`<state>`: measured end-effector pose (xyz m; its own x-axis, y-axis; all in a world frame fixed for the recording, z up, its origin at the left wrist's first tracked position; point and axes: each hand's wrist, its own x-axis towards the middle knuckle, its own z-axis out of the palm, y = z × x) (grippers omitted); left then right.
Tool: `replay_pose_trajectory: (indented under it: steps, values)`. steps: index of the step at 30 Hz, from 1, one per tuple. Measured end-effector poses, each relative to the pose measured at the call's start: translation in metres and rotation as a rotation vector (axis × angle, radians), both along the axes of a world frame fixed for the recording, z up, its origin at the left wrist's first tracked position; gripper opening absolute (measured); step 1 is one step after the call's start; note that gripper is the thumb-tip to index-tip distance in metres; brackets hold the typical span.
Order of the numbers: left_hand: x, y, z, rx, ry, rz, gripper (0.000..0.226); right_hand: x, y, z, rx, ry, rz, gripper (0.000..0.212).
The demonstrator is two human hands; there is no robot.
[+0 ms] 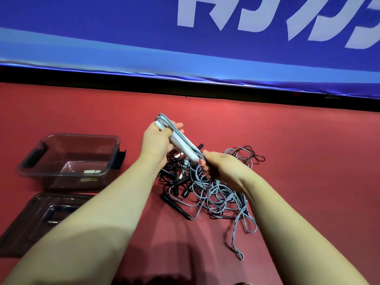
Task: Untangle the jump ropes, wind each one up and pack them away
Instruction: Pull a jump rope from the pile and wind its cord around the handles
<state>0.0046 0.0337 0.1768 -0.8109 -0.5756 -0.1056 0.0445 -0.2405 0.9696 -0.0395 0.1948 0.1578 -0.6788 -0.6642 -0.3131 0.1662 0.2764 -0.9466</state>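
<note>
Our left hand (157, 141) grips the white handles (185, 146), fingers curled round them. Our right hand (223, 167) pinches the grey rope (165, 119) above the tangle (186, 183).

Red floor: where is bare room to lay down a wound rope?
Bare floor lies right of the rope tangle, up to the black wall base, and also beyond the clear bin. Crowded: the centre, where the tangle lies, and the left, where bin and lid sit.
</note>
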Motion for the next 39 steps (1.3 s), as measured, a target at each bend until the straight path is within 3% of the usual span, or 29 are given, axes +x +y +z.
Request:
replay_pose_trajectory:
  steps: [2,7,10,11,13,17,20,23,26,30,31,32,36,39]
  values:
    - [0.002,-0.005,0.001,-0.077,-0.003,-0.027,0.026,0.002,0.003,0.0,-0.071,-0.071,0.08,0.033]
    - [0.002,-0.015,0.005,-0.242,-0.013,-0.031,0.024,-0.01,0.016,-0.005,-0.118,0.346,0.067,0.015]
    - [0.002,-0.015,0.003,-0.265,-0.034,-0.017,0.021,-0.016,0.025,-0.014,-0.01,0.494,0.02,0.028]
    - [0.002,-0.013,0.001,-0.263,-0.038,-0.023,0.021,-0.015,0.027,-0.017,0.023,0.457,0.068,0.037]
    - [0.003,-0.008,-0.001,-0.304,-0.035,-0.059,0.023,-0.009,0.024,-0.019,0.01,0.172,0.21,0.048]
    - [0.0,-0.005,0.001,-0.376,-0.028,-0.098,0.021,-0.004,0.021,-0.017,-0.142,-0.239,0.424,0.053]
    - [0.0,-0.007,0.002,-0.363,-0.032,-0.092,0.022,-0.005,0.021,-0.015,-0.342,-0.313,0.446,0.046]
    - [0.0,-0.011,-0.001,-0.334,-0.078,-0.044,0.021,-0.008,0.024,-0.014,-0.333,-0.267,0.373,0.048]
    - [-0.002,-0.011,-0.003,-0.234,-0.135,0.025,0.024,-0.01,0.028,-0.006,-0.165,-0.076,0.291,0.032]
    - [-0.003,-0.009,-0.007,-0.036,-0.126,0.069,0.028,-0.016,0.022,-0.002,0.28,0.7,0.106,0.022]
    - [-0.003,-0.009,-0.007,0.033,-0.111,0.077,0.028,-0.015,0.019,-0.005,0.332,0.802,0.061,0.021]
    - [-0.003,-0.01,-0.007,0.11,-0.089,0.082,0.027,-0.013,0.015,-0.008,0.358,0.832,0.027,0.021]
    - [-0.005,-0.009,-0.005,0.402,-0.002,0.11,0.019,-0.004,-0.001,-0.018,0.352,0.653,-0.032,0.041]
    - [-0.005,-0.009,-0.007,0.503,0.012,0.117,0.018,-0.003,-0.006,-0.019,0.421,0.731,-0.08,0.043]
